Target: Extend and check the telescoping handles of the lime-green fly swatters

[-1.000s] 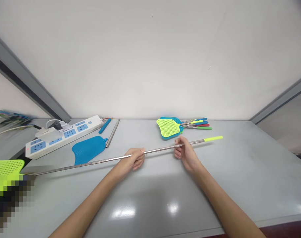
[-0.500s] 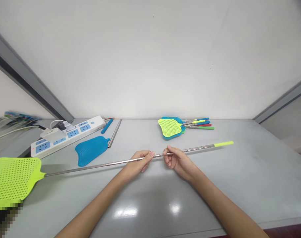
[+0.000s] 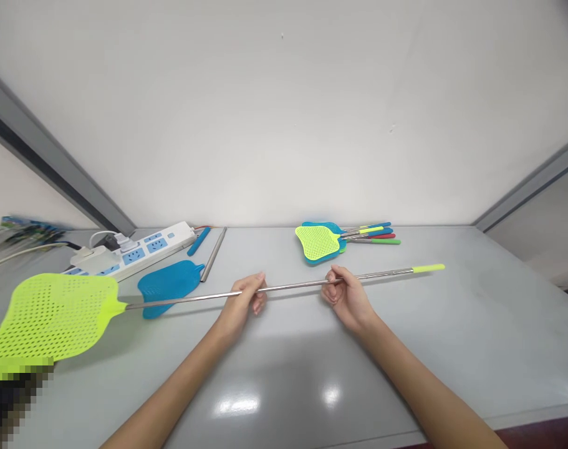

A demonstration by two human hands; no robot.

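A yellow-green fly swatter point(image 3: 293, 286) with a long telescopic metal rod is held across the view. Its perforated head is at the far left and its yellow grip at the right. My left hand point(image 3: 244, 299) is closed on the rod between the head and the middle. Farther right, my right hand point(image 3: 348, 298) pinches the same rod, thumb on top and fingers curled. Behind the rod lie a detached blue swatter head point(image 3: 171, 280), a metal tube point(image 3: 214, 254) and a blue grip point(image 3: 199, 241).
Several swatters with blue and yellow-green heads lie in a pile point(image 3: 318, 242) by the back wall. A white power strip point(image 3: 171, 240) with plugs and cables sits at the left. Blurred packaged items point(image 3: 31, 240) lie beyond the left frame post.
My left hand has slid left, away from my right hand, which has shifted slightly right. The swatter's head has moved right and up, and the rod between head and grip looks shorter.
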